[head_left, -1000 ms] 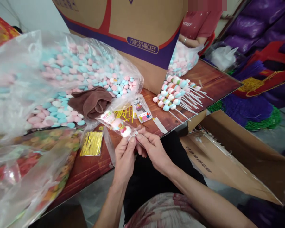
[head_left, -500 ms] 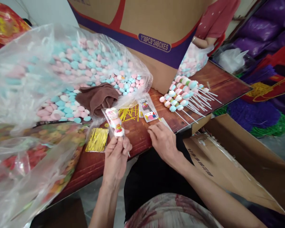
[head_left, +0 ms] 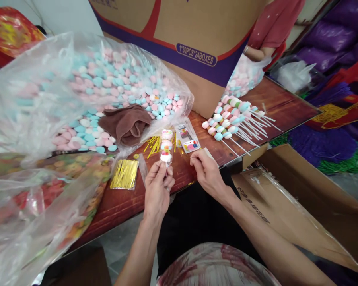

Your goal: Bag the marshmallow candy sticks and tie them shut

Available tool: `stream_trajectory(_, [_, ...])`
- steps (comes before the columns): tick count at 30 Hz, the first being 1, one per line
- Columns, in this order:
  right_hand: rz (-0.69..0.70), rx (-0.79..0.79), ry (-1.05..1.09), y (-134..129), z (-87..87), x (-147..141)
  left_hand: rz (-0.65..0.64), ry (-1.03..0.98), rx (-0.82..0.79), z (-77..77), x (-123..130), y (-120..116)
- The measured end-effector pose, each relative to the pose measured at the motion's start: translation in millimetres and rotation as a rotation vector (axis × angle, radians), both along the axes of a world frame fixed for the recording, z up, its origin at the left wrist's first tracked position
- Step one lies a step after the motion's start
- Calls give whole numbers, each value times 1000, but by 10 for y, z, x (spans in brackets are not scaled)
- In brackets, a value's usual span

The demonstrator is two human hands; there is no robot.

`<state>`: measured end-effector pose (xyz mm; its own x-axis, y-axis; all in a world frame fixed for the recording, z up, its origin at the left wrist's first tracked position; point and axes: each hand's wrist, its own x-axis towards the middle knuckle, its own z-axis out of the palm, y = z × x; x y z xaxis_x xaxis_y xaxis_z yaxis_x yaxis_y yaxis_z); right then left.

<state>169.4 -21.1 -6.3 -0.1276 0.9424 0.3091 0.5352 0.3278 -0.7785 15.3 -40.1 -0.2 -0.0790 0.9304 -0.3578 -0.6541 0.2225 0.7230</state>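
- One wrapped marshmallow skewer [head_left: 166, 145] is in the left hand [head_left: 158, 183] alone; the right hand [head_left: 208, 174] has come away from it, so a single grip at the lower end bears it
- Taking the brown cloth [head_left: 125, 124] as the landmark, the skewer stands to its right and nearer the wearer, sweets uppermost, raised over the near part of the table [head_left: 119, 202]
- Left fingers pinch the gathered foot of the clear wrapper just below the lowest white sweet, thumb against forefinger, the other fingers curled in beside them; the forearm reaches up from the bottom edge, palm turned inward
- Right fingers are bent, with thumb and forefinger pressed together; a thin thing may sit between the tips, but the view is too small to tell
- That hand is farther right of the cloth than the skewer, well apart from the left hand and just beside the printed card packet [head_left: 189, 137], its back largely upward and its forearm slanting in from the lower right
- Loose gold ties [head_left: 151, 146] lie just to the right of the cloth, and the packet of gold ties [head_left: 124, 174] lies in front of it
- Many unwrapped skewers [head_left: 226, 119] lie farther right of the cloth, white sticks pointing away from it
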Motion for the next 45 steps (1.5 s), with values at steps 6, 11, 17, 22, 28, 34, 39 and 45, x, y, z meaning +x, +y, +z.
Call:
stream_trajectory(6, [144,-251,429,-198,168,-56,13,113,16,-4,205,9])
stream_trajectory(11, [36,-320,469,-185,56,-118,-32,125,115,46,308,-36])
stream_trajectory(17, [-37,-345,548,-190,25,-131,-42,200,180,4,346,-71])
stream_trajectory(22, [-70,-307,497,-215,17,-136,11,328,229,-59,379,-68])
stream_trajectory(28, [-22,-339,548,-224,6,-174,11,236,151,-54,386,-42])
stream_trajectory(34, [152,-425,727,-156,60,-56,-246,-175,-51,150,229,-19])
stream_trajectory(39, [333,-315,527,-130,194,77,-449,-206,-137,233,131,-22])
stream_trajectory(45, [94,-125,151,-163,221,6,-140,346,147,70,306,-120])
